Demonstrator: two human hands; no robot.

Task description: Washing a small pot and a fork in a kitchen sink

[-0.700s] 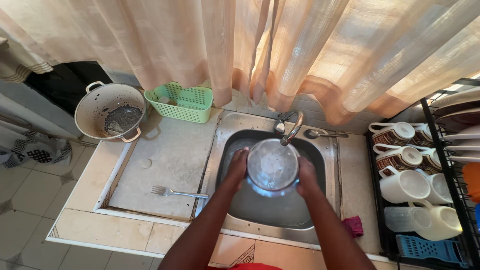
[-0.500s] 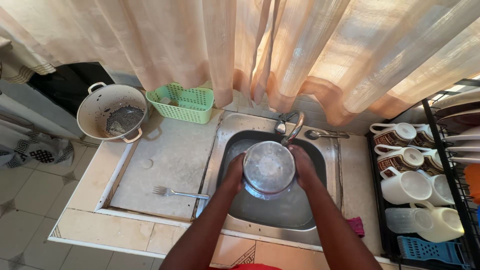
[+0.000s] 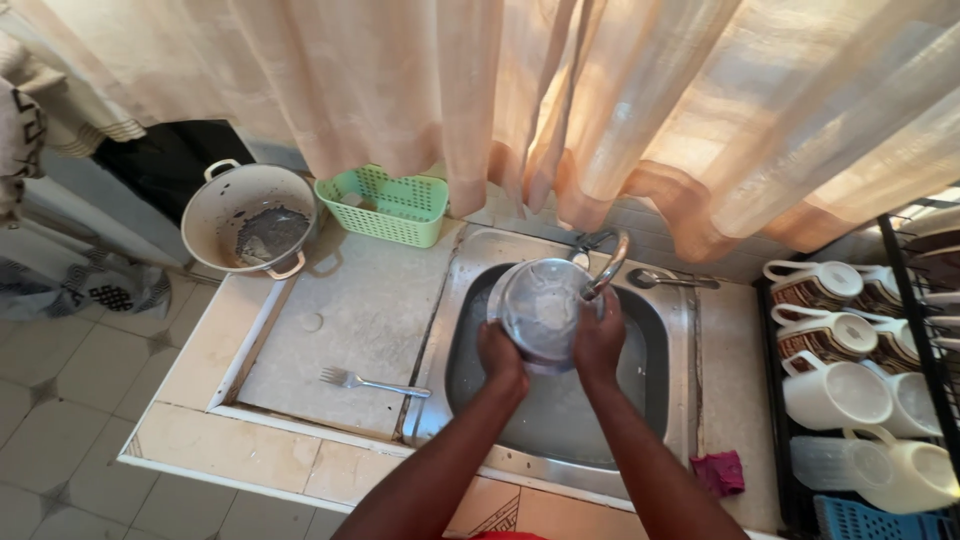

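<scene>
Curtain (image 3: 560,100) hangs across the top. Worktop (image 3: 350,310) w/ steel sink (image 3: 560,420) set in the middle. Rack (image 3: 860,400) of white mugs at right edge. Pot (image 3: 250,215) & green basket (image 3: 385,205) at back left. Over the sink, under the tap (image 3: 608,265), a round metal bowl (image 3: 540,305): left hand (image 3: 500,360) & right hand (image 3: 598,345) each w/ grip closed on its lower rim. Fork (image 3: 370,381) lies left of sink. Small red cloth (image 3: 718,472) at front right.

Curved metal tap (image 3: 608,262) hangs directly over round clear glass bowl (image 3: 541,308), blocking path above. Grey concrete counter (image 3: 350,320) left of steel sink (image 3: 660,330) mostly open; silver fork (image 3: 372,381) near its front. Black mug rack (image 3: 905,330) crowds right.
</scene>
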